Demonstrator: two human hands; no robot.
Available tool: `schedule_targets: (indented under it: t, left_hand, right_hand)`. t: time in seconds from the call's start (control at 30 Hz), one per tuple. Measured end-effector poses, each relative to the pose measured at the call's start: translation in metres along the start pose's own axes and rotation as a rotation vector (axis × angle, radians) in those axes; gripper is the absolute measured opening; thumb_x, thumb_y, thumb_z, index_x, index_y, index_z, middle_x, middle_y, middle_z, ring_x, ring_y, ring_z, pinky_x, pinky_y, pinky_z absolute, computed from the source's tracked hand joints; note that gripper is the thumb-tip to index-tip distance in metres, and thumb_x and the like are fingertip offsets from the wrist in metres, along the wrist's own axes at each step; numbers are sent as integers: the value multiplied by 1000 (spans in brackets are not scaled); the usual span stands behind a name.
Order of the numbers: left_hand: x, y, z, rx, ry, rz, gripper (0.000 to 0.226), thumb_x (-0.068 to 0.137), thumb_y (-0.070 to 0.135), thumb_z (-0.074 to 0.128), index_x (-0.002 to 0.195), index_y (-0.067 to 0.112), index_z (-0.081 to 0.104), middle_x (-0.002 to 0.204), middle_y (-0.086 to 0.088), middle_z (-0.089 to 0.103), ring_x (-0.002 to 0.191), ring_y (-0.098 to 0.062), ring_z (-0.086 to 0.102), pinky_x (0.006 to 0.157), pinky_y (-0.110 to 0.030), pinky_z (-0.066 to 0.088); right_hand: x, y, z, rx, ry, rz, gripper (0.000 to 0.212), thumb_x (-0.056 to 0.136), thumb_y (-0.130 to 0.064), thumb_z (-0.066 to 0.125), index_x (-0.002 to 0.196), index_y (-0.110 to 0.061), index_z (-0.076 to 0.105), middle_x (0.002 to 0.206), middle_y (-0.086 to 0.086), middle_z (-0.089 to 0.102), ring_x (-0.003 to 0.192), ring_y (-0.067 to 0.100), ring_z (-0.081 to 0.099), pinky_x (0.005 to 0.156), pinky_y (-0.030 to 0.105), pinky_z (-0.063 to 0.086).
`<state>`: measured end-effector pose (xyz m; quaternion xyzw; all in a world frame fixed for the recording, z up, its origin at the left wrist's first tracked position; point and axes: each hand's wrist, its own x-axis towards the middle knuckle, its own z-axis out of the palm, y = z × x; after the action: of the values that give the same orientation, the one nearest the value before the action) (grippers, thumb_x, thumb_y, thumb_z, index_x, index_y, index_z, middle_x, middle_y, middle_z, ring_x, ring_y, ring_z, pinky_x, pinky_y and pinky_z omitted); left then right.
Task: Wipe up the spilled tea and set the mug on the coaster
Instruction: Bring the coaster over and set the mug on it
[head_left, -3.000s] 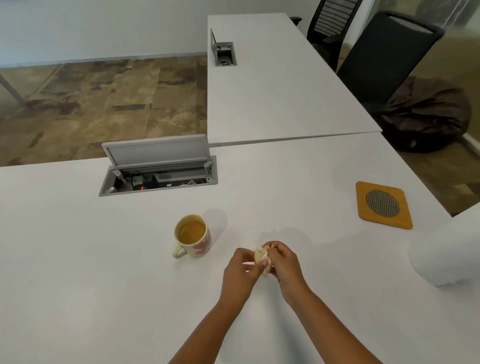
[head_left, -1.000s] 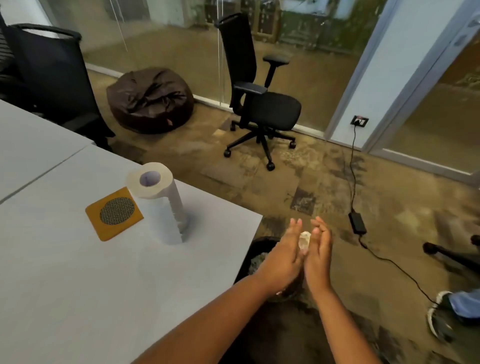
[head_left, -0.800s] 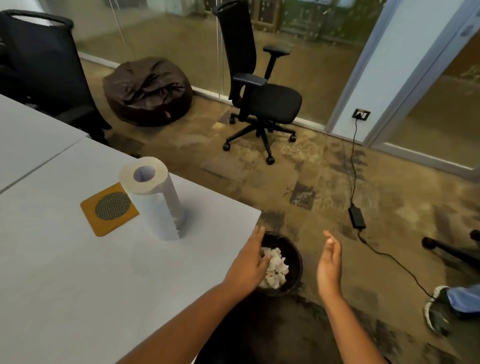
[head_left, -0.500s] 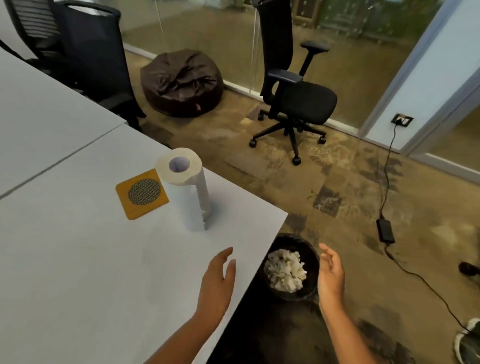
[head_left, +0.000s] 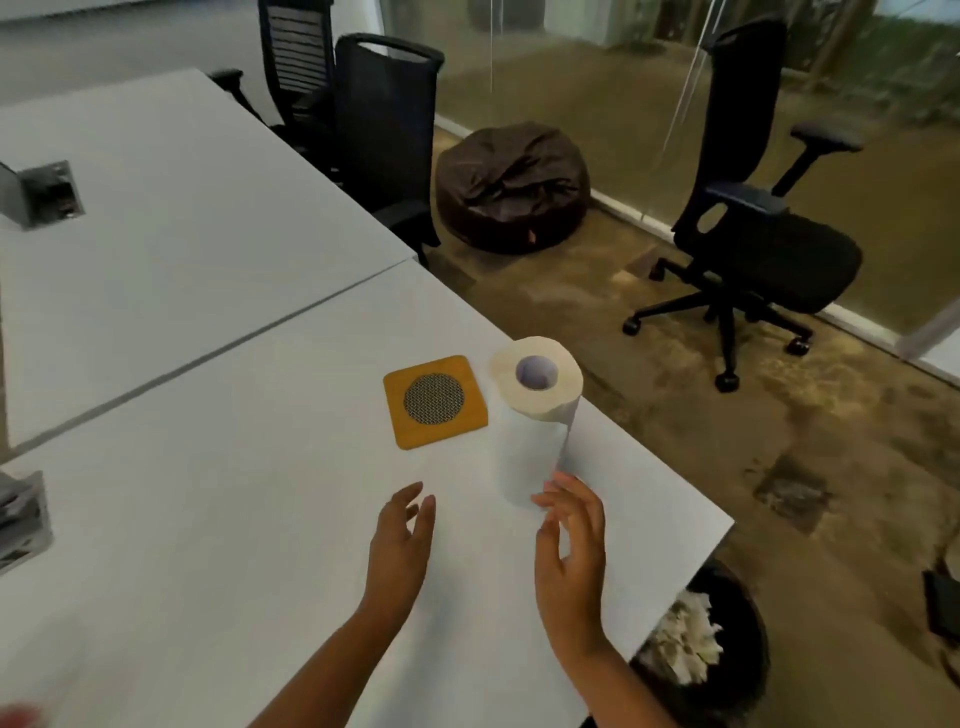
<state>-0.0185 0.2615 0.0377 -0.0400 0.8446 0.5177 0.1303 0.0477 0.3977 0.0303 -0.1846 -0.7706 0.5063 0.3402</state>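
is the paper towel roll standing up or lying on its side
Standing up. The paper towel roll rests on its end on the table, its hollow core facing upward, beside the coaster.

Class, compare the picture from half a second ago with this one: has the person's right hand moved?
Yes. The right hand was over the floor beside the waste bin; now it is over the white table, fingers open near the base of the paper towel roll.

My coaster (head_left: 435, 401) is mustard yellow with a dark mesh circle; my paper towel roll (head_left: 535, 415) white on the pale grey table (head_left: 208, 519); the bin (head_left: 727, 649) black, holding white crumpled paper.
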Motion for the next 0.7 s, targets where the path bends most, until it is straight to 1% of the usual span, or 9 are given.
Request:
schedule_targets:
  t: [0.03,0.1,0.13,0.2,0.27,0.37,0.5,0.6,0.7]
  left_hand:
    - [11,-2,-8,-20,30,-19,40,95,34,42,131,17,45,139,-5,46,122,-21,47,95,-28,35]
    - [32,-6,-20,-82,84,-82,45,95,38,39,133,15,42,141,-7,45,125,-24,45,101,-32,35]
    - [42,-8,-24,-123,101,-122,46,96,39,37,134,14,40,142,-9,44,127,-26,44,105,-38,35]
    - [61,-12,-28,-195,118,-193,47,96,40,35,135,13,39,143,-10,42,128,-29,42,108,-48,34]
    - [78,-16,-29,-258,119,-239,47,97,39,35,136,14,37,144,-9,40,130,-29,40,109,-49,33]
    - [101,-21,-28,-290,121,-268,48,97,38,37,138,14,33,147,-8,36,132,-27,36,109,-45,32]
    - [129,-24,-22,-299,73,-297,51,96,37,38,141,15,28,150,-7,31,135,-27,32,110,-44,29]
    - [146,-23,-15,-317,42,-352,53,96,34,41,142,13,27,151,-8,30,136,-27,31,110,-43,29]
    - [155,-21,-6,-345,10,-388,52,96,29,43,142,11,27,150,-9,31,135,-27,32,110,-41,29]
  right_hand:
    - [2,-1,14,-1,-50,-15,21,87,-4,47,98,-14,63,114,-8,52,106,6,56,97,23,47]
    - [6,-1,42,-47,-223,20,18,90,-12,48,101,-16,62,115,-9,52,110,6,56,98,18,44]
    - [8,3,57,-113,-329,48,17,92,-17,49,105,-19,61,119,-8,51,114,7,53,99,15,40]
    - [12,14,85,-252,-495,91,21,94,-29,47,113,-25,56,132,-4,47,123,7,46,99,11,33]
    - [20,22,110,-293,-579,117,29,93,-38,43,118,-26,52,139,-4,43,127,8,41,99,11,32]
    - [40,32,141,-312,-624,84,29,94,-35,45,121,-24,51,141,-2,42,130,12,38,100,15,34]
    - [77,49,175,-413,-575,109,35,95,-25,46,130,-18,45,149,3,31,140,19,23,108,30,37]
    - [100,60,193,-552,-546,218,48,97,-27,40,142,-13,29,157,11,12,146,26,6,116,40,25]
    - [108,69,200,-640,-544,317,60,97,-30,39,146,-7,15,157,18,0,146,29,-6,120,40,7]
